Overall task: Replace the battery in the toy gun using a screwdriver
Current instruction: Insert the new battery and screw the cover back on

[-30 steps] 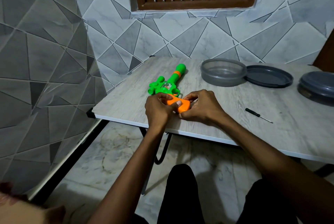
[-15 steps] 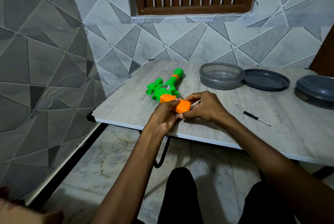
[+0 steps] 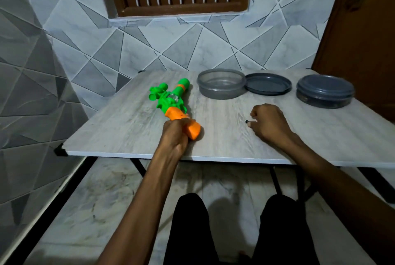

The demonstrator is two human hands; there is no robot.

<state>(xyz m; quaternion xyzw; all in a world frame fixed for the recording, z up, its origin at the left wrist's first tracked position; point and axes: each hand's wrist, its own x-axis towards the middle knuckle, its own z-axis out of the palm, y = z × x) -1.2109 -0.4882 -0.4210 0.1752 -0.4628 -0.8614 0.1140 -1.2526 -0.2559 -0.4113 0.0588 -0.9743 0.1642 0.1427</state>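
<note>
A green and orange toy gun (image 3: 171, 102) lies on the pale wooden table (image 3: 128, 127), barrel pointing away from me. My left hand (image 3: 175, 134) grips its orange handle near the table's front edge. To the right, my right hand (image 3: 269, 123) rests on the table with fingers curled round the screwdriver (image 3: 248, 122). Only the screwdriver's black end shows, sticking out to the left of the fist; the rest is hidden in the hand.
An open grey round container (image 3: 221, 86) stands at the back, its dark lid (image 3: 268, 84) lying beside it. A second, closed container (image 3: 324, 91) sits at the far right. Tiled walls close in on the left and behind; a brown door (image 3: 359, 29) stands at the right.
My right hand left the gun's handle, moved right and picked up the screwdriver that lay on the table. My left hand stayed on the orange handle.
</note>
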